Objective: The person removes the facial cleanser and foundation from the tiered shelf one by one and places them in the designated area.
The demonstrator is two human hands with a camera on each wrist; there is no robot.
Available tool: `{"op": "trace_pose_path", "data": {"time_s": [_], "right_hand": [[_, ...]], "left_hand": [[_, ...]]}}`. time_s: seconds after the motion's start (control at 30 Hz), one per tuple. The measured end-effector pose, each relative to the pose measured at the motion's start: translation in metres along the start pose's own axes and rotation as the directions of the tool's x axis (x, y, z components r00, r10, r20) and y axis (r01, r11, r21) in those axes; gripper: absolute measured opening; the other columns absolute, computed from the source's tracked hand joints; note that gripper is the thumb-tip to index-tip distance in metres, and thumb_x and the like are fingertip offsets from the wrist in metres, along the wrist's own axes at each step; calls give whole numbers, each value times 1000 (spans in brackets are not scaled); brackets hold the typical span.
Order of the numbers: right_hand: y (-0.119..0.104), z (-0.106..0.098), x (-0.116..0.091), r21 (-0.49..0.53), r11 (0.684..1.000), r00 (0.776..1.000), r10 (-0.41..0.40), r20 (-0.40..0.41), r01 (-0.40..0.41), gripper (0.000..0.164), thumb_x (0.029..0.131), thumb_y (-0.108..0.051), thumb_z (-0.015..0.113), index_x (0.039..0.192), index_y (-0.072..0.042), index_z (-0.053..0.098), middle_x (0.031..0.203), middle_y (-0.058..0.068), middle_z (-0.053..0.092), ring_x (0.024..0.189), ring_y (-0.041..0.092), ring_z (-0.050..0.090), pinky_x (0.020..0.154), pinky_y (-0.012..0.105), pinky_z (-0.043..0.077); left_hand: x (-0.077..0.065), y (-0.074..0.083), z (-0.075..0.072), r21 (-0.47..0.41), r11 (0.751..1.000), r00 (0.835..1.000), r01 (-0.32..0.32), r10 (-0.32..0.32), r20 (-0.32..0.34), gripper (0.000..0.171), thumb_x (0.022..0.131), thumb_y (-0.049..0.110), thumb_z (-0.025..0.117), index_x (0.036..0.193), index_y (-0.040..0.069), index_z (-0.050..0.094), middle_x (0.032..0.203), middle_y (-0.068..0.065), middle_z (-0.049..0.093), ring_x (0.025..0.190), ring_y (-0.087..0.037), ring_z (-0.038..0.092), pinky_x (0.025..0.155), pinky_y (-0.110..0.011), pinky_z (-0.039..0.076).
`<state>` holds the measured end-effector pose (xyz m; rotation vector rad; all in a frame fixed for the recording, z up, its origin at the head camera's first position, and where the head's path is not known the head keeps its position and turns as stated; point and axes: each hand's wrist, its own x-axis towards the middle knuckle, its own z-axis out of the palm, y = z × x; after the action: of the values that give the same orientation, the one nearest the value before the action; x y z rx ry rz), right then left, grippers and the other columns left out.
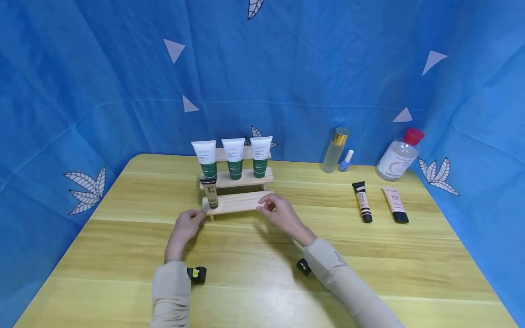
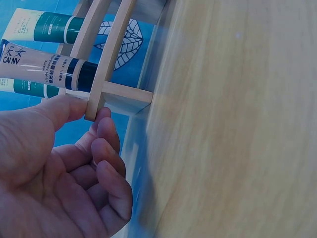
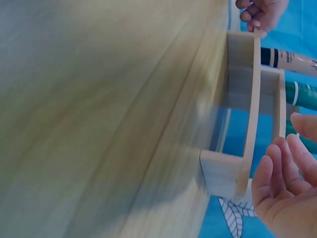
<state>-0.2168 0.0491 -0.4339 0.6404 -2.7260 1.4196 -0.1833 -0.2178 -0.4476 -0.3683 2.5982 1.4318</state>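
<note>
A stepped wooden display rack (image 1: 242, 202) stands on the table. My left hand (image 1: 188, 225) pinches the left end of its lowest step, thumb on top and fingertips beneath in the left wrist view. By the right end of that step, my right hand (image 1: 283, 214) has its thumb and loosely bent fingers apart, with nothing between them. A small beige foundation tube (image 2: 44, 64) with a dark cap stands upright on the step's left side. Behind it, three white-and-green tubes (image 1: 235, 157) line the step above, caps down.
At the back right stand a gold-capped bottle (image 1: 333, 155), a blue nail polish (image 1: 344, 165) and a clear bottle with a red cap (image 1: 393, 159). A striped tube (image 1: 362, 202) and a pink BB tube (image 1: 394, 202) lie before them. Blue cloth (image 1: 287, 68) hangs behind the table.
</note>
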Motion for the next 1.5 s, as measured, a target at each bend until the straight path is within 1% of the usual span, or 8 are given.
{"op": "trace_pose_path", "data": {"time_s": [0.13, 0.43, 0.53, 0.73, 1.03, 1.23, 1.37, 1.5], "right_hand": [[-3, 8, 4, 13, 1000, 999, -1, 35, 1, 16, 88, -11, 67, 100, -1, 63, 77, 4, 59, 72, 13, 54, 67, 23, 47], [-15, 23, 13, -8, 1000, 996, -27, 87, 28, 16, 89, -13, 66, 101, -2, 63, 77, 3, 57, 71, 12, 52, 66, 23, 45], [-20, 28, 17, -18, 999, 994, -29, 102, 31, 16, 90, -13, 66, 101, -2, 63, 78, 3, 57, 71, 13, 51, 66, 23, 45], [-30, 38, 27, -47, 998, 991, -35, 132, 41, 17, 90, -15, 65, 103, -3, 62, 80, 4, 58, 72, 12, 53, 66, 22, 45], [-40, 50, 34, -38, 999, 986, -27, 167, 33, 22, 91, -19, 65, 107, -4, 61, 85, 3, 59, 74, 12, 54, 64, 21, 46], [-43, 56, 36, -74, 995, 983, -53, 173, 67, 25, 92, -18, 64, 111, -1, 62, 92, 8, 62, 81, 16, 57, 69, 23, 47], [-48, 59, 40, -97, 993, 983, -43, 178, 61, 31, 92, -21, 63, 116, -2, 61, 102, 10, 62, 89, 18, 58, 73, 24, 48], [-56, 59, 46, -105, 993, 980, -36, 193, 57, 37, 93, -24, 62, 122, -2, 59, 112, 12, 61, 100, 20, 57, 79, 27, 49]], "left_hand": [[1, -1, 0, -5, 1000, 1000, 2, -2, -7, 44, 100, 34, 45, 104, -6, 62, 87, -10, 56, 71, -17, 43, 62, -28, 35], [0, -1, 0, -21, 1000, 1000, 1, -1, -8, 37, 99, 27, 46, 98, -6, 62, 74, -4, 48, 64, -15, 38, 59, -29, 33], [0, -1, 0, -21, 1000, 1000, 6, -6, -8, 38, 100, 28, 45, 100, -6, 62, 76, -5, 50, 65, -15, 39, 60, -29, 34], [-2, 0, -1, -16, 1000, 1000, 5, -5, -5, 41, 100, 30, 45, 106, -8, 61, 86, -10, 56, 68, -16, 42, 61, -29, 35], [-1, 0, 1, -17, 1000, 1000, 4, -4, -7, 40, 100, 29, 45, 105, -7, 61, 91, -13, 58, 72, -17, 43, 62, -28, 36], [-3, -1, 3, -17, 1000, 1000, -2, 2, -1, 37, 99, 26, 45, 104, -7, 62, 91, -13, 59, 72, -17, 44, 63, -28, 37], [-3, -1, 3, -4, 1000, 1000, -6, 6, -7, 36, 99, 25, 46, 100, -7, 62, 88, -12, 58, 72, -18, 45, 62, -28, 36], [-2, -1, 1, 10, 1000, 1000, -12, 12, -12, 37, 100, 26, 45, 101, -6, 62, 87, -11, 58, 73, -19, 46, 62, -28, 36]]}}
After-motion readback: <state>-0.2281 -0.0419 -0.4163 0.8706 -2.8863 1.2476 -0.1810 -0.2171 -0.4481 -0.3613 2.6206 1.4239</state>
